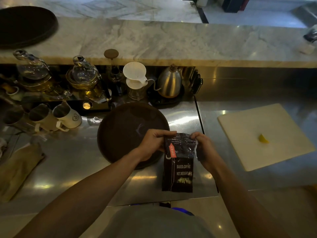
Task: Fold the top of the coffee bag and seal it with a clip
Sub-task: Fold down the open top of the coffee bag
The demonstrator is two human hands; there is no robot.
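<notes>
A black coffee bag [178,174] with white print stands upright on the steel counter near its front edge. Its top part is bent over toward me and shows an orange label. My left hand [152,143] grips the top's left edge, thumb on top. My right hand [203,148] grips the top's right edge, and something white shows between its fingers and the bag; I cannot tell what it is. No clip is clearly visible.
A round dark tray [123,134] lies just left of the bag, under my left wrist. A white cutting board [253,134] with a lemon wedge [263,139] lies right. Kettle [169,83], dripper [135,74], glass teapots [84,74] and metal pitchers [66,115] stand behind and left.
</notes>
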